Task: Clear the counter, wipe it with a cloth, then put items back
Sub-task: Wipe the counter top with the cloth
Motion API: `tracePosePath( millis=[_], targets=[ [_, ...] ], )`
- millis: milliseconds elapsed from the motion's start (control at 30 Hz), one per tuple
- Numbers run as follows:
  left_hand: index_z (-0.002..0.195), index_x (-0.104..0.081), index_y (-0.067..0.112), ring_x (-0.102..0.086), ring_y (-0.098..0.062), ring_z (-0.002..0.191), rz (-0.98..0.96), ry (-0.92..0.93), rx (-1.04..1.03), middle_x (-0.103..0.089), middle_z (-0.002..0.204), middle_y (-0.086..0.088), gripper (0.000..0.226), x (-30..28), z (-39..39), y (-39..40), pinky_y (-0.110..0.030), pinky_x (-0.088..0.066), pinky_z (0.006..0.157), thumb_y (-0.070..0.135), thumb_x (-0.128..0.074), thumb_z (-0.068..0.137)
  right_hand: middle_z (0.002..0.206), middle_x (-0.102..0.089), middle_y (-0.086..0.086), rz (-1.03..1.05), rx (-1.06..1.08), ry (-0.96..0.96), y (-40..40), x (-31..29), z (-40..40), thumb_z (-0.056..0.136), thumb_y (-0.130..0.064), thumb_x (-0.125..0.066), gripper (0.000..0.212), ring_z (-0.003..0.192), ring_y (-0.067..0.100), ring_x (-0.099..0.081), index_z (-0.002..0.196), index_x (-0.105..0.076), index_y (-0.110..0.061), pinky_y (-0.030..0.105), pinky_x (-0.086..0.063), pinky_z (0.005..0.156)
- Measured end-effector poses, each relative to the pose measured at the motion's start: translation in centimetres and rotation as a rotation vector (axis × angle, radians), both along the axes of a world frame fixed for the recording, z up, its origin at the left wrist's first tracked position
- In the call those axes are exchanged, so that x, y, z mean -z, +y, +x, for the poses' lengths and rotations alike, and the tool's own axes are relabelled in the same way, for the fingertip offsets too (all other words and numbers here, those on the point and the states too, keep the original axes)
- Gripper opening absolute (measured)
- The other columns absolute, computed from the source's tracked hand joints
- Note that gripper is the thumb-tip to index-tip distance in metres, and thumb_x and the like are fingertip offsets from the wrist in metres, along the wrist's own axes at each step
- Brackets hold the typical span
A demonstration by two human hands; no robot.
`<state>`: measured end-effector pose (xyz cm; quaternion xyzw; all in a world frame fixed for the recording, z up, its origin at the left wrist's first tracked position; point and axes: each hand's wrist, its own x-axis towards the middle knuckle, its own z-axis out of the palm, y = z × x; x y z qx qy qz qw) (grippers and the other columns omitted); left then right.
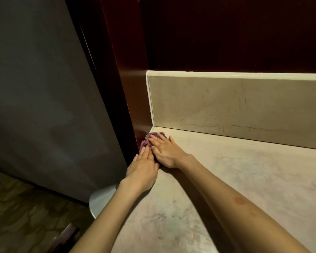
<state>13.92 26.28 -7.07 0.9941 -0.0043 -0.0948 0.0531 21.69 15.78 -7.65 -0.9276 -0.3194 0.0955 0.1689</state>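
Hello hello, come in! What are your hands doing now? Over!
Both hands flat: left hand, right hand, pressing purple cloth. Cloth in counter corner, by dark wood panel. Nothing in the way.

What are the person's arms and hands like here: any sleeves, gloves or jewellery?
Both forearms are bare up to the edge of the picture, with no sleeves in view. The left hand and right hand wear no gloves, and no rings, watch or bracelet show. The right forearm carries one round mark on its upper side. The nails look short and unpainted, though the dim light makes that hard to judge.
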Motion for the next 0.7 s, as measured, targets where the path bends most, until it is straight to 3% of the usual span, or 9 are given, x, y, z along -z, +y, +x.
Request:
tracePosePath(
  millis=[400, 700],
  targets=[
    [0.152, 0.005, 0.021, 0.011, -0.007, 0.145, -0.109, -0.059, -0.065, 0.012, 0.159, 0.003, 0.058, 0.2, -12.2, 1.1, -0.030, 0.003, 0.117, 0.038, -0.022, 0.103, 0.162, -0.007, -0.002, 0.018, -0.097, -0.029, 0.2, 0.5, -10.9, 0.104, -0.033, -0.017, 0.052, 0.149, 0.016, 0.002, 0.154, -0.013, -0.018, 0.044, 0.005, 0.118],
    [0.152, 0.008, 0.016, 0.017, 0.000, 0.140, -0.018, -0.077, -0.091, 0.015, 0.159, 0.004, 0.060, 0.5, -21.8, -0.1, -0.027, 0.006, 0.116, 0.036, -0.022, 0.104, 0.162, -0.005, -0.001, 0.006, -0.095, -0.055, -0.7, 1.1, -20.4, 0.103, -0.034, -0.019, 0.054, 0.149, 0.017, 0.004, 0.154, -0.012, -0.016, 0.044, 0.007, 0.118]
  ],
)
